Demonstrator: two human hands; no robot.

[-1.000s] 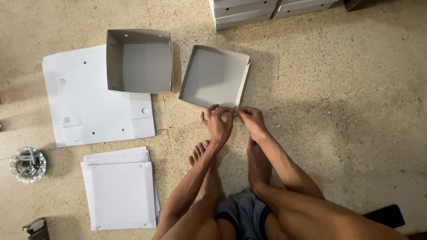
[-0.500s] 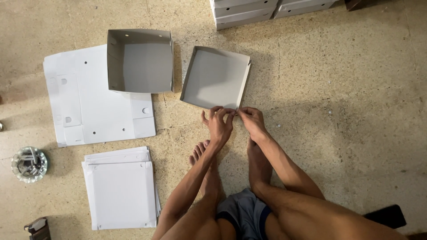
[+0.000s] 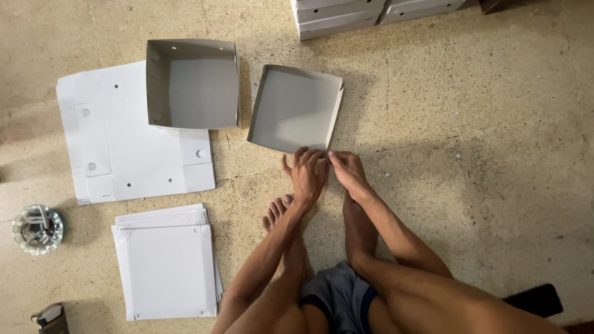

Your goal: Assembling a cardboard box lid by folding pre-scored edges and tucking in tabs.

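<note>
Both hands, left hand (image 3: 307, 175) & right hand (image 3: 348, 171), pinch near edge of shallow tray (image 3: 296, 108); open side up, slightly skewed.

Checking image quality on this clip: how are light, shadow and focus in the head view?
Head view: soft, warm, even light; a broad shadow falls across the floor right of the hands; no glare on the shallow cardboard tray; left hand and right hand are sharp at its near edge, without motion blur.

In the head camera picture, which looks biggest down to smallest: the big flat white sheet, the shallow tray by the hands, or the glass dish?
1. Flat white sheet, partly covered by a deeper box, yet clearly largest.
2. Shallow tray.
3. Glass dish, far smallest.
All lie on the floor, so nearness hardly skews this.
</note>
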